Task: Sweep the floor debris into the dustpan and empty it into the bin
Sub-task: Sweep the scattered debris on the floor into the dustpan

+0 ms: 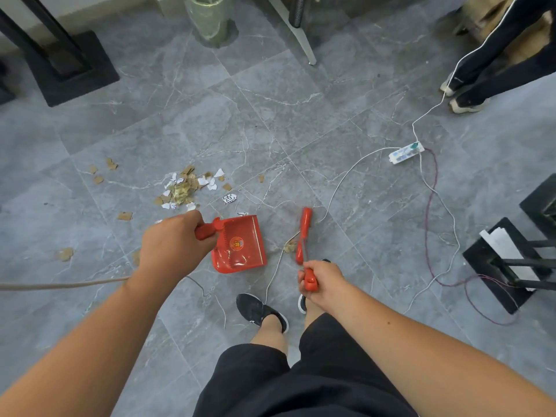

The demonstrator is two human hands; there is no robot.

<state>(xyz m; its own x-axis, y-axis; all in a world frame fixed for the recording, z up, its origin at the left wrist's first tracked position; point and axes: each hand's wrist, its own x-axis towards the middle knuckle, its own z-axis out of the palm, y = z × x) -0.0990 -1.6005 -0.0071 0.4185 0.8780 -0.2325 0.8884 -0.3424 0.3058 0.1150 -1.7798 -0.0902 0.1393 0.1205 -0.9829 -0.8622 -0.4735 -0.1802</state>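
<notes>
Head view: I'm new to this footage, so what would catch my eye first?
The bright red dustpan at centre, its handle gripped by the left hand, and the red brush held by the right hand beside it. Then the pile of torn paper and cardboard scraps on the grey floor beyond the left hand.

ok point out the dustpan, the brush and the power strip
dustpan (240, 248): head view, middle of its red tray
brush (304, 233): head view, halfway along its red body
power strip (406, 152): head view, middle of its white casing
</notes>
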